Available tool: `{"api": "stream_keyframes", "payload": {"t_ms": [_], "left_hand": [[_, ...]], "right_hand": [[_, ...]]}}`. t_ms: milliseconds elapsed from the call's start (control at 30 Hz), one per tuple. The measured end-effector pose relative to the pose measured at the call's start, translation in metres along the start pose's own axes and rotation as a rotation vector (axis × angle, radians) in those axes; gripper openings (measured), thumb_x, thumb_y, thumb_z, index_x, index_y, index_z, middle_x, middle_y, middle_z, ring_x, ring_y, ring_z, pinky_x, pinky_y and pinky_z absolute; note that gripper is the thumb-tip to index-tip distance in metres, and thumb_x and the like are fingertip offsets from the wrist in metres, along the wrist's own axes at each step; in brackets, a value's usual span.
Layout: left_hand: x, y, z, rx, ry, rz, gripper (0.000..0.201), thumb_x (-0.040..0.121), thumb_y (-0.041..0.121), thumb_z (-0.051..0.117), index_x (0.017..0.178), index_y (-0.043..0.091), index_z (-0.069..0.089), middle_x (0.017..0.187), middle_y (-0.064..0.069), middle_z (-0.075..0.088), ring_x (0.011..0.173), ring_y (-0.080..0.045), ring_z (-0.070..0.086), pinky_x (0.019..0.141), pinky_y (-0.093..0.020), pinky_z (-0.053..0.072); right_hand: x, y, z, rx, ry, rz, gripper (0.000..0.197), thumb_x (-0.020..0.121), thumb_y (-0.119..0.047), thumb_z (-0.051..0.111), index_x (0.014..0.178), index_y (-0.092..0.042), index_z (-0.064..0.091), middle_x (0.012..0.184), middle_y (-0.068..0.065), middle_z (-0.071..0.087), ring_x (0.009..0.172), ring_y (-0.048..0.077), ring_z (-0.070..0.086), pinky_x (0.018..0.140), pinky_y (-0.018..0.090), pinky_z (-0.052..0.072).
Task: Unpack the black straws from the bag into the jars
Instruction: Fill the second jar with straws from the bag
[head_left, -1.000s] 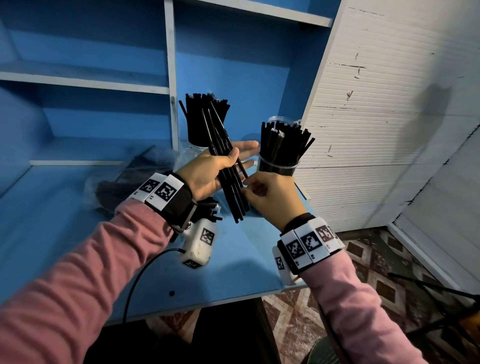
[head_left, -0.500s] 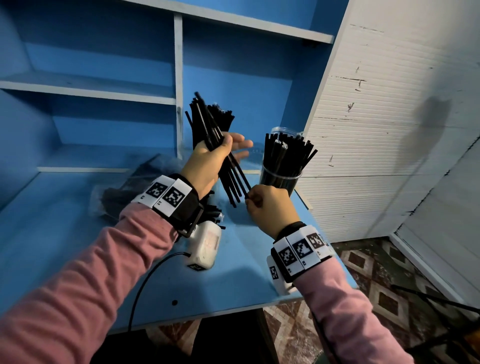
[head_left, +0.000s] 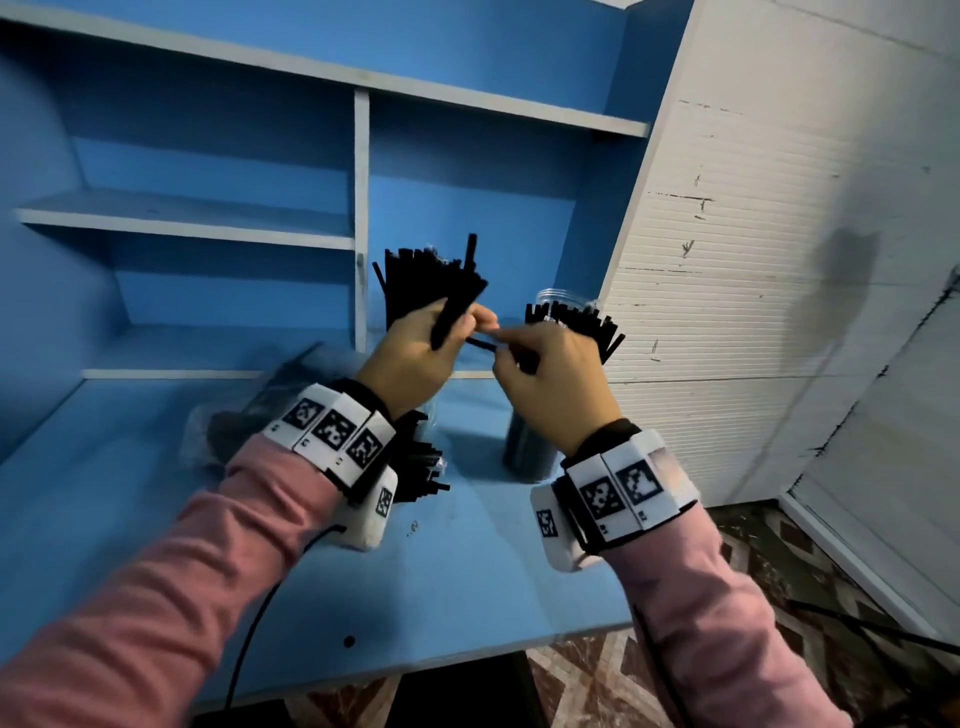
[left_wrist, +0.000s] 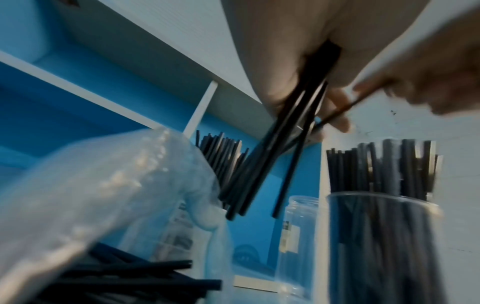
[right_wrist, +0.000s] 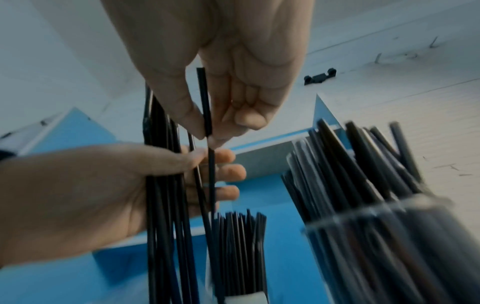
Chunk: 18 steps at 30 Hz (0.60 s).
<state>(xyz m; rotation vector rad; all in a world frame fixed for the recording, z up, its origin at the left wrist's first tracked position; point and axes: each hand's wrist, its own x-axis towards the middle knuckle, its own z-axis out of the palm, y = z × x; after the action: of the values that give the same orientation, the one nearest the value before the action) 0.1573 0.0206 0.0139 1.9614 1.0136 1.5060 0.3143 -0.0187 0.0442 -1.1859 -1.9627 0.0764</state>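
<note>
Right fingers (right_wrist: 200, 125) pinching one straw (right_wrist: 206, 115).

You have a blue desk (head_left: 467, 597) in front of you, with blue shelves (head_left: 208, 218) edged in white rising at its back. A white ribbed wall panel (head_left: 779, 260), scuffed with dark marks, stands to your right. Below it lies a patterned tile floor (head_left: 769, 571). A black cable (head_left: 249, 639) runs over the desk's near edge.
</note>
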Motion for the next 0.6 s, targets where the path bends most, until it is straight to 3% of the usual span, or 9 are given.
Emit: {"api": "stream_keyframes", "payload": {"t_ms": [67,133,200,300,333,400,500,600], "left_hand": [[-0.003,0.003,0.007,-0.054,-0.029,0.004,0.039,0.096,0.033,0.045,0.110,0.001,0.061,0.102,-0.016,0.068,0.098,-0.018,0.065,0.092,-0.041,0.051],[-0.005,0.012,0.014,-0.124,-0.009,0.015,0.037,0.097,0.026,0.044,0.111,-0.005,0.058,0.097,-0.014,0.067,0.090,-0.007,0.063,0.083,-0.027,0.050],[-0.007,0.020,0.021,-0.184,-0.014,0.048,0.029,0.100,0.013,0.041,0.110,-0.010,0.055,0.096,-0.013,0.065,0.090,-0.006,0.063,0.088,-0.022,0.048],[-0.009,0.025,0.031,-0.275,-0.050,0.022,0.018,0.100,0.010,0.039,0.091,0.006,0.054,0.068,-0.002,0.054,0.066,-0.017,0.055,0.073,-0.028,0.047],[-0.010,0.024,0.033,-0.318,-0.068,-0.010,0.018,0.100,0.012,0.039,0.087,0.012,0.052,0.062,0.004,0.048,0.059,-0.015,0.048,0.067,-0.028,0.044],[-0.014,0.024,0.038,-0.392,-0.119,-0.091,0.018,0.101,0.013,0.040,0.086,0.009,0.050,0.056,0.011,0.041,0.052,-0.009,0.038,0.062,-0.029,0.035],[-0.021,0.025,0.047,-0.373,-0.187,-0.191,0.022,0.100,0.012,0.042,0.080,0.005,0.046,0.054,0.009,0.036,0.049,-0.007,0.031,0.061,-0.031,0.032],[-0.025,0.015,0.050,-0.320,-0.201,-0.317,0.025,0.098,0.004,0.046,0.073,0.007,0.044,0.053,0.004,0.038,0.050,-0.010,0.035,0.063,-0.031,0.037]], "right_hand": [[0.012,-0.011,-0.014,0.131,0.092,-0.022,0.006,0.085,-0.016,0.065,0.088,-0.011,0.066,0.063,-0.006,0.058,0.056,0.006,0.052,0.057,0.012,0.038],[0.021,-0.017,-0.022,0.207,0.151,-0.036,0.014,0.084,-0.017,0.067,0.079,-0.012,0.055,0.062,-0.007,0.058,0.057,0.008,0.054,0.056,0.013,0.041],[0.028,-0.019,-0.026,0.213,0.160,-0.054,0.017,0.084,-0.017,0.067,0.077,-0.013,0.053,0.062,-0.008,0.055,0.058,0.005,0.050,0.056,0.011,0.039],[0.033,-0.017,-0.026,0.216,0.147,-0.072,0.020,0.090,-0.022,0.062,0.075,-0.012,0.055,0.063,-0.008,0.054,0.060,0.004,0.050,0.058,0.012,0.038],[0.033,-0.016,-0.026,0.222,0.160,-0.072,0.025,0.094,-0.026,0.057,0.077,-0.009,0.058,0.065,-0.007,0.055,0.062,0.004,0.051,0.059,0.014,0.038],[0.031,-0.017,-0.025,0.317,0.157,-0.039,0.032,0.100,-0.034,0.045,0.093,-0.010,0.064,0.082,-0.004,0.064,0.077,0.005,0.058,0.070,0.020,0.046],[0.025,-0.015,-0.022,0.499,0.049,-0.059,0.030,0.098,-0.036,0.047,0.123,-0.022,0.058,0.113,-0.006,0.063,0.097,0.001,0.061,0.086,0.020,0.049],[0.018,-0.005,-0.009,0.404,-0.016,-0.186,0.027,0.094,-0.032,0.058,0.116,-0.019,0.064,0.109,-0.007,0.066,0.100,0.005,0.062,0.090,0.029,0.051]]}}
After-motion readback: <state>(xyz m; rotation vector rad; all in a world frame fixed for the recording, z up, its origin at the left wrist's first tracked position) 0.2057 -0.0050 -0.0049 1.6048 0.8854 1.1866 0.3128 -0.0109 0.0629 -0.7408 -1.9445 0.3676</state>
